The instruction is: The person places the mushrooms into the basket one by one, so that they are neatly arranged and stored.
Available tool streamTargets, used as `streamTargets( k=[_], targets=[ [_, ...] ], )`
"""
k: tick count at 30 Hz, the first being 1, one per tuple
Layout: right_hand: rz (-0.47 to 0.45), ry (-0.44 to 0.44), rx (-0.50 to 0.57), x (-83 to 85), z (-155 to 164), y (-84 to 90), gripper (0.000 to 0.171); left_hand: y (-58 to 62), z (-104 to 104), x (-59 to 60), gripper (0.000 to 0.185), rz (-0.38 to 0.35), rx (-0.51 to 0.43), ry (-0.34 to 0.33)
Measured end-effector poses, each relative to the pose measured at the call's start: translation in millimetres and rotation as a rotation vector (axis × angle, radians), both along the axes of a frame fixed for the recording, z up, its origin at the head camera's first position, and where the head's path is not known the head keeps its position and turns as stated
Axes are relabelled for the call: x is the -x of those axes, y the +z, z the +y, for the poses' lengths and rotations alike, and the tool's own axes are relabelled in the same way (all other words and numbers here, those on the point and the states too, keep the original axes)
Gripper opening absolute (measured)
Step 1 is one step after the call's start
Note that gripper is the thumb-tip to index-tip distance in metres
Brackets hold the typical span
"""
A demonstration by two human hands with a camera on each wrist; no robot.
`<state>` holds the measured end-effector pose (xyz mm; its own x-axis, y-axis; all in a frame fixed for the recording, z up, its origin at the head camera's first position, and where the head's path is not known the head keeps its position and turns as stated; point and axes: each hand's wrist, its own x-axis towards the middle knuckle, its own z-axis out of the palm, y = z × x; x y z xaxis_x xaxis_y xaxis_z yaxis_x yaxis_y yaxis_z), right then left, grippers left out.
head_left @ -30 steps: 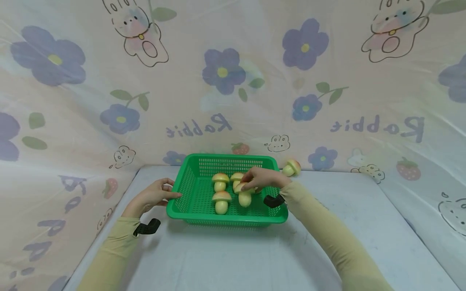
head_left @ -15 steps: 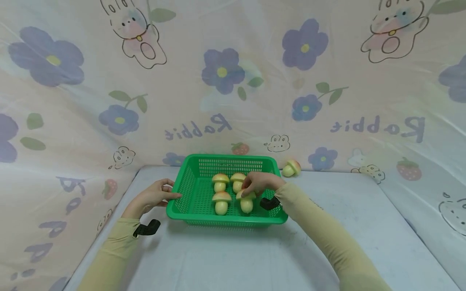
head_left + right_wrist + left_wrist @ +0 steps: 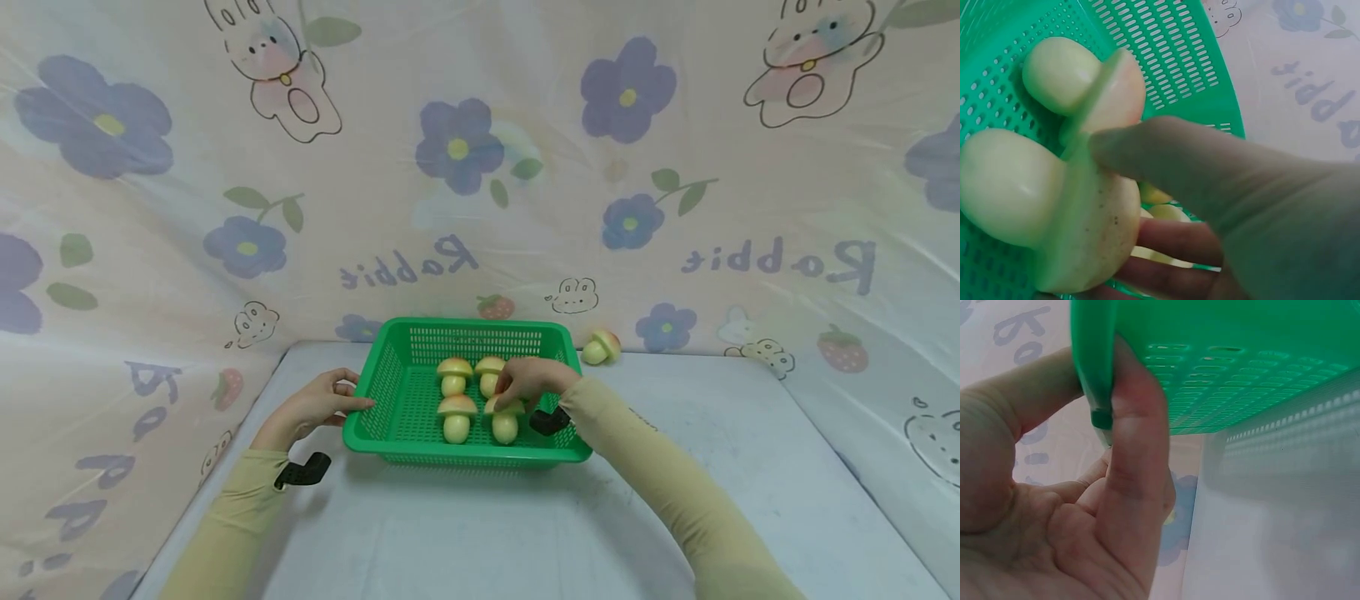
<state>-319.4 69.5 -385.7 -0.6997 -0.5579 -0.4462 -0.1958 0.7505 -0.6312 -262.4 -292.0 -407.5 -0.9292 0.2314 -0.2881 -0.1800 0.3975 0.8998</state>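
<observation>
My sleeves come in over the near edge of the pale bench, each with a black clip at the wrist. My left hand sits just left of the green basket, fingers and thumb curled on its left rim; the left wrist view shows that grip close up, thumb pressed against the rim with the slotted wall running off to the right. My right hand reaches over the basket's right side and pinches the cap of a toy mushroom, which stands stem down in the front right of the basket floor. In the right wrist view my thumb lies across that cap's edge, fingers curled beneath it, and a second mushroom stands just beyond, touching it or nearly so. Beside the held one, to its left, stands another mushroom, and behind the pair two more stand side by side, so the four make a small square in the middle of the basket. A fifth mushroom lies tipped on the bench past the basket's far right corner, near the flowered sheet that walls the space.
</observation>
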Motion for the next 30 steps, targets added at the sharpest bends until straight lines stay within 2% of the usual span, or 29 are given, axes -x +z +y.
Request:
streamTargets(
  k=[9, 16, 23, 30],
  targets=[
    [-0.025, -0.038, 0.000, -5.6, -2.2, -2.6, 0.028, 1.5, 1.2, -0.2, 0.062, -0.009, -0.009, 0.000],
    [-0.019, -0.028, -0.004, -3.0, -3.2, -4.8, 0.025, 2.2, 0.4, -0.3, 0.059, -0.010, -0.012, -0.001],
    [-0.004, -0.055, -0.007, -2.2, -5.2, -7.0, 0.037, 2.5, 1.2, -1.1, 0.057, -0.008, -0.017, 0.008],
    [-0.019, -0.065, 0.002, -2.9, -4.1, -8.2, 0.040, 2.1, 1.9, -2.3, 0.056, 0.000, -0.007, 0.015]
  ],
)
